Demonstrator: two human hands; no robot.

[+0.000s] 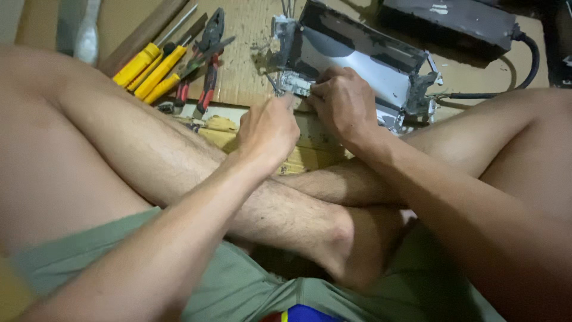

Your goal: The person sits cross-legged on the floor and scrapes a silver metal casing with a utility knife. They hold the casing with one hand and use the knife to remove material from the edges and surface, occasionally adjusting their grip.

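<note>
Head view: I am pressing my right hand (341, 101), fingers curled, onto the near edge of the open grey metal housing (363, 59) lying on cardboard (250, 53) ahead of my crossed legs. My left hand (268, 131) is closing into a fist beside it; whatever it is pinching is hidden. Three yellow-handled screwdrivers (152, 71) and two red-handled pliers (205, 59) are lying left.

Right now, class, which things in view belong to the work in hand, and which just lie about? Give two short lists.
In use:
- left hand, closed, at the casing's near edge
- right hand, pressing on the casing
- open grey metal casing on the cardboard

Lying about:
- yellow-handled screwdrivers
- red-handled pliers
- dark box with black cable
</note>
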